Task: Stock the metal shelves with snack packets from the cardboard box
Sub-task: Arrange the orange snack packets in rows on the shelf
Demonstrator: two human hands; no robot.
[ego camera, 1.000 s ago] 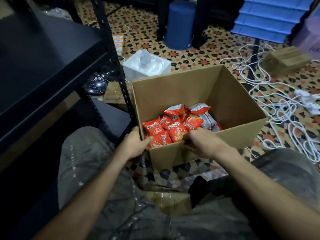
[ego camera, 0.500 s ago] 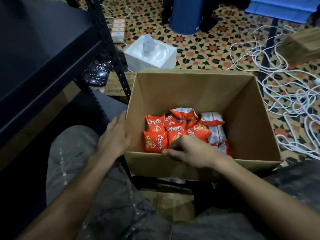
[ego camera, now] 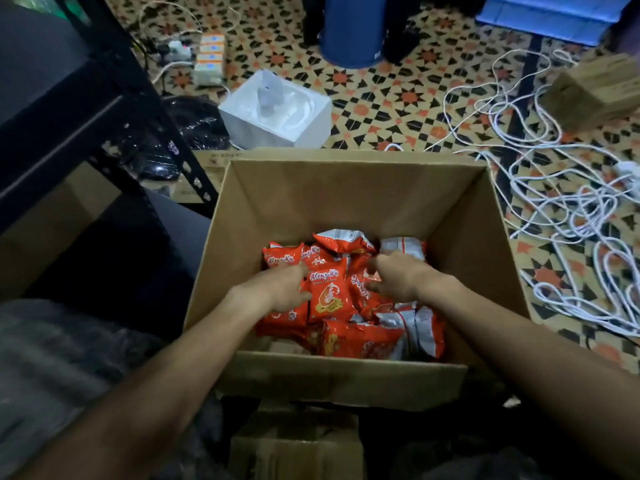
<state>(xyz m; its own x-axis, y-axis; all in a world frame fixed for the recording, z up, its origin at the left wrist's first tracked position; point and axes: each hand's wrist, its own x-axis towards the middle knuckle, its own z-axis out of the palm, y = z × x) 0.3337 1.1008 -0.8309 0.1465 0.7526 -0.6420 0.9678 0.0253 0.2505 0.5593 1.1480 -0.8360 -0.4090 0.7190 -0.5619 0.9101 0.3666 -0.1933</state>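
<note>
Orange-red foil snack packets [ego camera: 330,292] lie heaped in the bottom of the open brown cardboard box [ego camera: 346,188], mostly toward its near side, a couple showing silver backs on the right. Both hands are down inside the box, right on the pile. L hand [ego camera: 280,289] lies on the left packets, fingers stretched toward the upright packet in the middle, thumb at its left edge. It's blurry there, so can't tell if that's a pinch or just a touch. R hand [ego camera: 398,278] sits to the right of that same packet, fingers loosely bent and smeared w/ motion, and can't tell whether they've got hold of anything. Both forearms cross the box's near wall.

The box stands on the patterned tile floor [ego camera: 398,98], just right of the black metal shelf unit [ego camera: 104,98], whose perforated post runs by the box's far-left corner. Beyond the box there's a white square carton w/ clear plastic insert [ego camera: 311,116], a black plastic bag [ego camera: 194,126] to its left, and a blue round bin [ego camera: 353,29] farther back. On the right, a tangle of white cables [ego camera: 571,209] and a small brown carton [ego camera: 595,95].
</note>
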